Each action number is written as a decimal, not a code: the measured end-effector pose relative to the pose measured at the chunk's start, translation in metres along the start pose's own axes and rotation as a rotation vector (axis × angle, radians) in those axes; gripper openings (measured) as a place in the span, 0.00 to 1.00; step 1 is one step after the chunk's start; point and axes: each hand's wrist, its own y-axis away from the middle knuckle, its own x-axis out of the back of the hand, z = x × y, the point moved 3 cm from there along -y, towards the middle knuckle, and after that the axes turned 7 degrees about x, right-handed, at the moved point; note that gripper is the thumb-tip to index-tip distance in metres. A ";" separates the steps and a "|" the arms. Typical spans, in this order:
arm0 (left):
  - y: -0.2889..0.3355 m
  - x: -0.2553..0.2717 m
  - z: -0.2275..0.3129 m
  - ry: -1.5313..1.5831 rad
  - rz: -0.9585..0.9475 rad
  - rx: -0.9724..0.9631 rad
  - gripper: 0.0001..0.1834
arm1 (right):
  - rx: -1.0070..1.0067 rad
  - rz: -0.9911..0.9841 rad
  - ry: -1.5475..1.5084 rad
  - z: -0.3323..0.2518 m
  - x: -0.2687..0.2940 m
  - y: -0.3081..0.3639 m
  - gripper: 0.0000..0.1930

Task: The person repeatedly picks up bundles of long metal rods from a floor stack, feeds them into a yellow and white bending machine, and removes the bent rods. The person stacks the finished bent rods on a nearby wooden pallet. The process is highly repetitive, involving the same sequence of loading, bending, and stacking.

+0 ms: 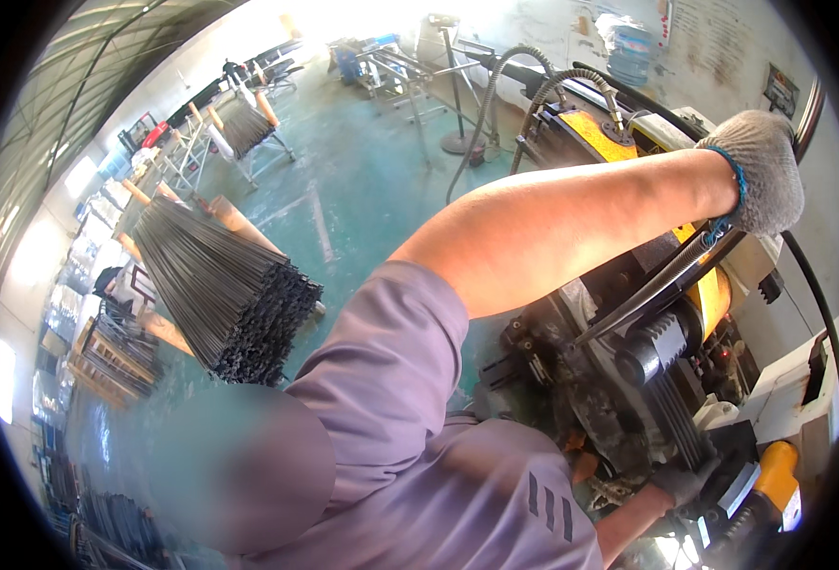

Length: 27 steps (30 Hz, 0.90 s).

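My left arm stretches across to the upper right, its grey knitted glove curled beside a dark bar [809,119] on the machine. The fingers of my left hand [757,171] face away, so what they grip is hidden. Low on the right, my right hand [686,481], also in a grey glove, is by the lower ends of several dark metal tubes [674,418]. Its fingers are too small and covered to read. Between the two hands stands a yellow and black machine [709,294] with a toothed dark cylinder [649,350].
Ribbed hoses [495,81] arch over the machine's far end. A large bundle of dark tubes [239,294] rests on a rack to the left; another tube bundle [246,128] lies farther back. A yellow part [778,465] stands beyond my right hand. The floor [362,180] is green.
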 end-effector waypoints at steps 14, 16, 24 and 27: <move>-0.001 -0.014 -0.024 0.068 -0.043 0.009 0.15 | 0.095 -0.256 0.256 0.011 0.026 0.008 0.24; -0.003 -0.013 -0.028 0.104 -0.080 0.094 0.12 | 0.029 -0.224 0.265 0.014 0.020 0.011 0.25; 0.027 0.003 -0.040 0.866 -0.293 0.538 0.10 | -0.412 -0.615 -0.467 0.014 -0.019 0.051 0.21; 0.024 -0.005 -0.038 1.029 -0.348 0.544 0.10 | -0.333 -0.385 -0.333 0.012 0.001 0.044 0.20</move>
